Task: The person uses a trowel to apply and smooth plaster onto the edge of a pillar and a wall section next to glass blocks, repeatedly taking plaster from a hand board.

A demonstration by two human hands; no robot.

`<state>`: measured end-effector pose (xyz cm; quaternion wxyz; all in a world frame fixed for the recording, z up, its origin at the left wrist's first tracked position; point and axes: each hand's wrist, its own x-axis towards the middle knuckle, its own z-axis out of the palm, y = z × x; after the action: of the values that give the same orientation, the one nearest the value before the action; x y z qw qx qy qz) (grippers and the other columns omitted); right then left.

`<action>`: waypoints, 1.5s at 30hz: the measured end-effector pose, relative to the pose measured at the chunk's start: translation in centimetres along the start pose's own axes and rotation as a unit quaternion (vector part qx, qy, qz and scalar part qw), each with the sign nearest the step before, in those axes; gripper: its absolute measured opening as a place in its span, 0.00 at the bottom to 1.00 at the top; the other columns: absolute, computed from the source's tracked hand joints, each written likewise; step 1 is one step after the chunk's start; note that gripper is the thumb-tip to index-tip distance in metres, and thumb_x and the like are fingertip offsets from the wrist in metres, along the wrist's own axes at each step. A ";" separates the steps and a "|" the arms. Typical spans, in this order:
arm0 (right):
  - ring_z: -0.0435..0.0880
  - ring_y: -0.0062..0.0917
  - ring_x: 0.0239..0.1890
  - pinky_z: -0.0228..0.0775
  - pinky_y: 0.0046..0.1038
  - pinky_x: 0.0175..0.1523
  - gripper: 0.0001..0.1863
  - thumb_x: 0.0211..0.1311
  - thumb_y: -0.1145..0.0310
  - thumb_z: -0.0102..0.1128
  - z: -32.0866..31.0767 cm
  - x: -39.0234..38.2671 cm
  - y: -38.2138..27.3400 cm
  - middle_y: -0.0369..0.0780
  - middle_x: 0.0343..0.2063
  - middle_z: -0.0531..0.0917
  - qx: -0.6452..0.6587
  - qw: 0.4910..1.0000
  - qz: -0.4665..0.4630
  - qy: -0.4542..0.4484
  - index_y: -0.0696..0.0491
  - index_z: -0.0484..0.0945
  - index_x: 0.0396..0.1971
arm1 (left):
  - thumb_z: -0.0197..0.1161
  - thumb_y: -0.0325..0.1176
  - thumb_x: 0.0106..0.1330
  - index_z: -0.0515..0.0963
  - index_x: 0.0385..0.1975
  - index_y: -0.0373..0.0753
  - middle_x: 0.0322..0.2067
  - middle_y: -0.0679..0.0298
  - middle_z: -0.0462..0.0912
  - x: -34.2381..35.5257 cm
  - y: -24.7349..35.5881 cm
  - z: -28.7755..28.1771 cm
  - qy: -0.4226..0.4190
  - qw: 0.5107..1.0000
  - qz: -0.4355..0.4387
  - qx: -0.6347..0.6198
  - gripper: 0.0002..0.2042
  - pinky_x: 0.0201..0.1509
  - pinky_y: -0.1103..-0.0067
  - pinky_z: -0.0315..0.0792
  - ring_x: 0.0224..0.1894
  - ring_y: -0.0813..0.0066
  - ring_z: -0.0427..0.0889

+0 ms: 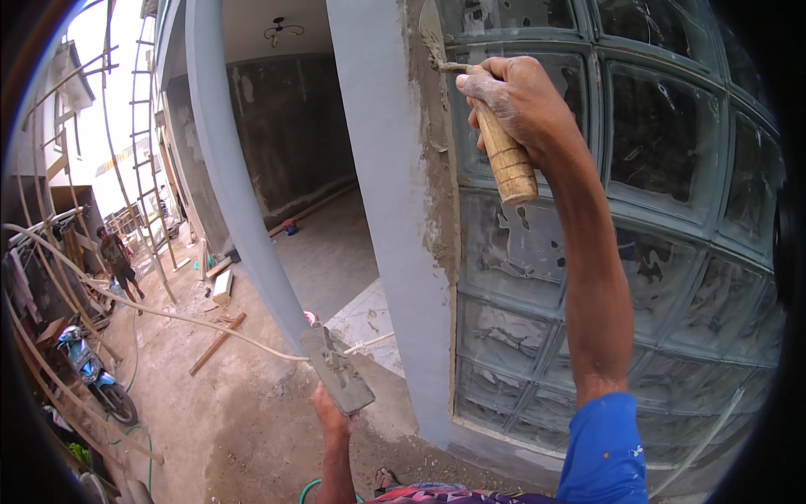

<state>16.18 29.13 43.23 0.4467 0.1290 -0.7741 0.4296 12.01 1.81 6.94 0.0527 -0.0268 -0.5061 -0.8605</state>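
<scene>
the right hand (525, 99) grips a trowel (505, 160) at upper centre, blade (431, 29) by the mortared edge (443, 206) of the glass panel (659, 139), left hand (329, 410) holding a board (342, 380) at lower centre, ground (260, 412) stretching lower left.

We see glass-block window (663, 143) right; pale column (238, 176) left of centre; dark inner wall (294, 118) behind; ceiling lamp (282, 31) near top; dirt ground (180, 403) lower left; bright sky (92, 29) upper left.

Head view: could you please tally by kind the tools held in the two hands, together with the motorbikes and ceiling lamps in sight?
Trowel, in the right hand: 1
Grey board, in the left hand: 1
Motorbike: 1
Ceiling lamp: 1
Total: 4
</scene>
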 end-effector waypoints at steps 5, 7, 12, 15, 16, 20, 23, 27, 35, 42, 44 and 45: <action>0.75 0.15 0.16 0.73 0.19 0.16 0.10 0.62 0.67 0.55 -0.3 -0.4 -1.0 0.36 0.18 0.73 -0.043 0.999 0.021 -0.023 0.60 0.73 0.29 | 0.46 0.37 0.66 0.71 0.35 0.37 0.18 0.64 0.73 0.1 -0.2 0.4 -0.009 1.000 -0.020 -0.010 0.11 0.05 0.83 0.56 0.09 0.78 0.68; 0.75 0.15 0.16 0.73 0.19 0.16 0.11 0.62 0.67 0.55 -0.1 -1.3 -1.0 0.36 0.19 0.73 -0.033 0.998 0.041 -0.030 0.60 0.73 0.29 | 0.46 0.37 0.66 0.71 0.35 0.37 0.18 0.64 0.73 0.3 -0.7 0.5 -0.022 0.999 -0.018 -0.017 0.11 0.05 0.82 0.56 0.09 0.78 0.68; 0.77 0.19 0.17 0.74 0.23 0.18 0.13 0.60 0.69 0.57 -0.4 -4.1 -0.3 0.39 0.17 0.74 0.014 0.997 0.072 -0.018 0.67 0.75 0.33 | 0.45 0.36 0.67 0.71 0.35 0.37 0.18 0.64 0.73 0.7 -1.4 1.2 -0.042 0.999 -0.026 -0.024 0.10 0.04 0.83 0.55 0.09 0.78 0.68; 0.77 0.17 0.17 0.74 0.20 0.16 0.13 0.61 0.68 0.56 -0.8 -3.3 -0.1 0.38 0.18 0.74 0.032 0.998 0.049 -0.006 0.65 0.75 0.32 | 0.45 0.36 0.67 0.70 0.34 0.37 0.17 0.64 0.73 1.2 -1.9 1.3 -0.048 0.998 -0.034 -0.038 0.10 0.04 0.83 0.55 0.09 0.77 0.67; 0.76 0.17 0.17 0.74 0.20 0.16 0.13 0.61 0.67 0.56 -0.9 -2.5 -0.2 0.38 0.18 0.74 0.032 0.998 0.044 -0.006 0.65 0.75 0.31 | 0.45 0.35 0.67 0.70 0.34 0.36 0.17 0.64 0.73 1.5 -2.1 1.1 -0.048 0.997 -0.041 -0.044 0.10 0.04 0.83 0.55 0.09 0.77 0.67; 0.76 0.16 0.17 0.75 0.19 0.17 0.11 0.61 0.67 0.56 -0.5 0.4 -0.7 0.36 0.18 0.74 0.017 1.000 0.013 -0.002 0.61 0.75 0.28 | 0.45 0.35 0.67 0.70 0.34 0.36 0.17 0.64 0.73 3.1 -2.6 0.2 -0.049 0.996 -0.056 -0.041 0.10 0.04 0.82 0.55 0.08 0.77 0.67; 0.76 0.16 0.16 0.74 0.19 0.17 0.10 0.61 0.68 0.55 0.4 0.7 -1.8 0.35 0.17 0.73 0.003 1.000 0.008 0.006 0.60 0.74 0.26 | 0.45 0.35 0.67 0.70 0.34 0.36 0.16 0.64 0.72 4.7 -2.0 -0.2 -0.063 0.995 -0.062 -0.046 0.10 0.04 0.82 0.56 0.08 0.77 0.67; 0.75 0.15 0.15 0.74 0.18 0.16 0.10 0.60 0.68 0.56 0.8 -0.6 -2.3 0.34 0.17 0.73 -0.021 0.998 0.054 0.014 0.59 0.74 0.25 | 0.45 0.36 0.67 0.71 0.34 0.36 0.16 0.64 0.73 6.8 -1.6 0.0 -0.093 0.992 -0.069 -0.054 0.11 0.04 0.82 0.56 0.08 0.77 0.67; 0.76 0.14 0.16 0.74 0.17 0.17 0.12 0.59 0.65 0.59 1.0 -2.5 -2.7 0.36 0.20 0.76 -0.039 0.995 0.083 0.042 0.60 0.76 0.30 | 0.45 0.36 0.67 0.71 0.36 0.36 0.18 0.64 0.74 9.3 -2.9 -0.1 -0.134 0.983 -0.108 -0.064 0.11 0.04 0.83 0.55 0.09 0.79 0.68; 0.76 0.13 0.16 0.74 0.16 0.17 0.11 0.59 0.64 0.58 1.4 1.1 -4.3 0.36 0.19 0.75 -0.099 0.993 0.050 0.035 0.57 0.74 0.25 | 0.44 0.37 0.66 0.70 0.37 0.37 0.21 0.64 0.75 10.5 -3.4 -0.3 -0.139 0.979 -0.133 -0.066 0.11 0.03 0.83 0.55 0.10 0.78 0.69; 0.76 0.13 0.16 0.74 0.16 0.16 0.11 0.59 0.64 0.58 1.5 0.5 -4.5 0.35 0.19 0.75 -0.110 0.991 0.068 0.038 0.57 0.74 0.25 | 0.44 0.38 0.66 0.70 0.37 0.37 0.21 0.64 0.75 10.8 -3.9 -0.3 -0.145 0.977 -0.138 -0.067 0.12 0.03 0.84 0.55 0.10 0.78 0.69; 0.76 0.13 0.16 0.74 0.17 0.16 0.11 0.59 0.65 0.58 1.6 0.1 -4.4 0.35 0.19 0.75 -0.112 0.990 0.076 0.039 0.57 0.74 0.25 | 0.44 0.38 0.66 0.70 0.37 0.37 0.21 0.64 0.75 11.0 -4.1 -0.5 -0.154 0.977 -0.136 -0.065 0.12 0.03 0.84 0.55 0.10 0.78 0.69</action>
<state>17.77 25.23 45.32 0.4545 0.0022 -0.8069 0.3774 0.57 2.67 4.27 -0.1452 -0.0933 -0.4497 -0.8764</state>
